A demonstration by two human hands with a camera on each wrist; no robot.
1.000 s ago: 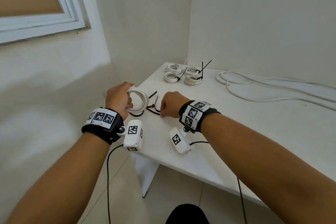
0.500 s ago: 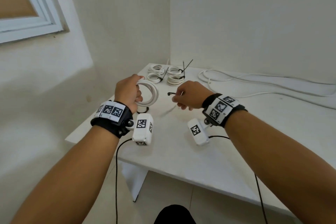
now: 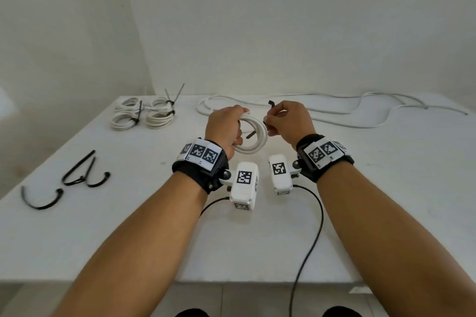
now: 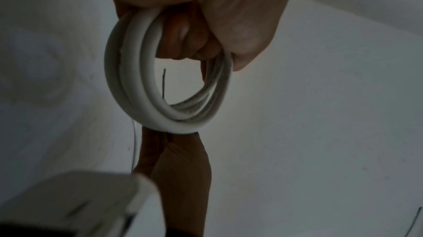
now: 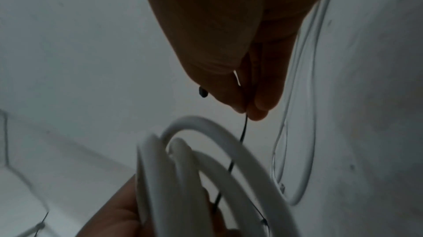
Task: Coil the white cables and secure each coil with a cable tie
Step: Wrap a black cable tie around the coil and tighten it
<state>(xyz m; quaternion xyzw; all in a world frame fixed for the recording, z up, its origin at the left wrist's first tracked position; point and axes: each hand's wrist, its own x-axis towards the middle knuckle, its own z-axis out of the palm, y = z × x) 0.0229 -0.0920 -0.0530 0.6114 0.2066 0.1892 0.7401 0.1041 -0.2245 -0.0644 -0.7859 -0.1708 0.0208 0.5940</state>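
The left hand [image 3: 223,128] grasps a fresh white cable coil [image 3: 253,136] above the bench [image 3: 386,201], fingers curled through its ring. The right hand [image 3: 289,121] pinches a black cable tie [image 3: 271,103], whose tail passes through the coil; I judge the tie is not yet closed. Four tied coils [image 3: 143,114] already lie at the far left, so this part looks done. One long loose white cable [image 3: 347,110] still lies uncoiled at the back, just behind the hands. Spare cable ties [image 3: 77,175] wait at the near left, well apart. Nothing stands in the way of the hands.
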